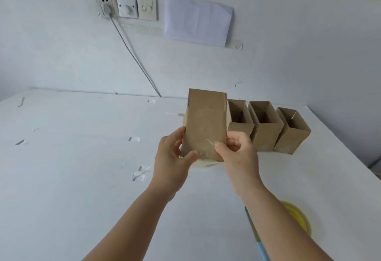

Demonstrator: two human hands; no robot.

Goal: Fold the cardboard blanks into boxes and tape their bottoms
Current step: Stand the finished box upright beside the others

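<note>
Fingers [179, 135] of left hand [172, 157] and right hand [240, 151] curling around cardboard box [205, 120], gripping its lower sides, thumbs pressing clear tape [210, 147]. Box being held above white tabletop [82, 178], just left of 3 open boxes [266, 126]. Yellow tape roll [299, 217] lying near right forearm.

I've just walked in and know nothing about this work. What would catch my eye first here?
Two bare hands hold a brown box up over the white table, the left hand gripping its near left edge and the right hand pinching the near right, where clear tape shines. Just right of it, three open boxes stand in a row. A yellow tape roll peeks out behind the right forearm.
</note>
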